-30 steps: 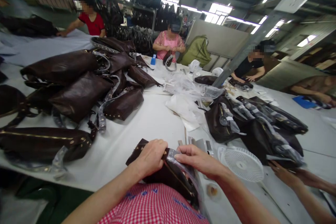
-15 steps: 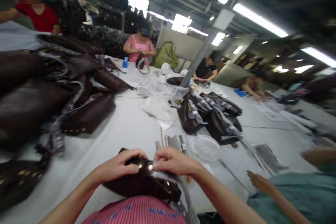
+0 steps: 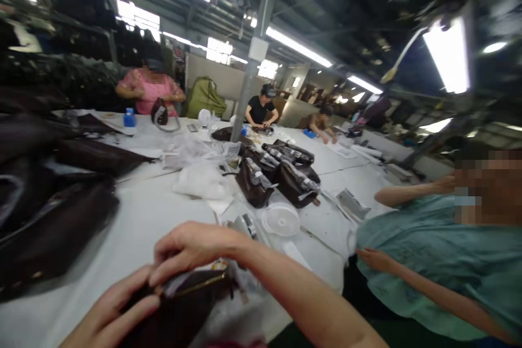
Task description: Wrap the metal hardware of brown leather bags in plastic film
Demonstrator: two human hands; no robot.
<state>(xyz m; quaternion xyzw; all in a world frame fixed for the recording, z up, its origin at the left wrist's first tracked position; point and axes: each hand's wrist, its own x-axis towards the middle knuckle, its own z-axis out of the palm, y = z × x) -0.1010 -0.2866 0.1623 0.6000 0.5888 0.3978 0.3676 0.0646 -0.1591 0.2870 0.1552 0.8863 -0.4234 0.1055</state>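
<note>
A dark brown leather handbag [image 3: 183, 310] lies at the near edge, right in front of me. A gold zipper [image 3: 204, 283] runs along its top. My left hand [image 3: 118, 304] grips the bag's left end, thumb on the near side. Reaching across from the right, my right hand [image 3: 191, 250] pinches at the zipper's left end, close to my left fingertips. The pinched part is mostly covered by the fingers. Clear plastic wrap [image 3: 244, 283] shows at the bag's right end.
More brown bags [image 3: 69, 228] are heaped at left. Bags with wrapped handles [image 3: 281, 174] stand beyond a small white fan [image 3: 280, 219]. Plastic sheets [image 3: 199, 179] lie mid-table near a metal post [image 3: 247, 87]. A person in green [image 3: 440, 261] is close at right; others work across the table.
My view has turned right. The bag has turned, so its gold zipper now shows. My right hand has moved left across it to the zipper's end, beside my left hand.
</note>
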